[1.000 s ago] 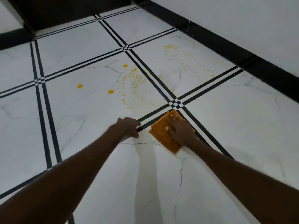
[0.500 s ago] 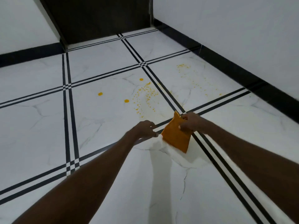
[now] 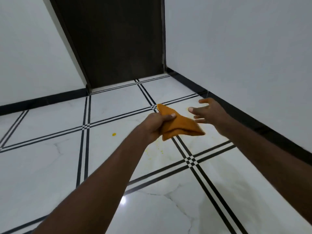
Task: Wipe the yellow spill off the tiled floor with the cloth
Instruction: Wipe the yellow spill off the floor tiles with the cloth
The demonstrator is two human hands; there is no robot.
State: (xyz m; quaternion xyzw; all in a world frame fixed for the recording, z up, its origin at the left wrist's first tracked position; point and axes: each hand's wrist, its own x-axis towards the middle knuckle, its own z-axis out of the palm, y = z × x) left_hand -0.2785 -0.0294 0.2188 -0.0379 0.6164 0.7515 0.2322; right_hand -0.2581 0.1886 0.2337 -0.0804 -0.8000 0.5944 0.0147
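The left hand (image 3: 154, 123) grasps the folded orange cloth (image 3: 179, 124) in the air, its long axis running rightward to the open-fingered right hand (image 3: 208, 110); yellow spill (image 3: 155, 150) lies just below the cloth.

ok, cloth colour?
Orange cloth, plain, no pattern, gripped in the left hand. The head view, the only one, shows it.

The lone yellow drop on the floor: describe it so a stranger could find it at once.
Start at the dark door in the far corner and come forward along the white marble floor. On the tile left of the left hand, which grips the orange cloth, sits the round yellow drop. It stands alone and solid, unlike the faint small specks scattered below the cloth.
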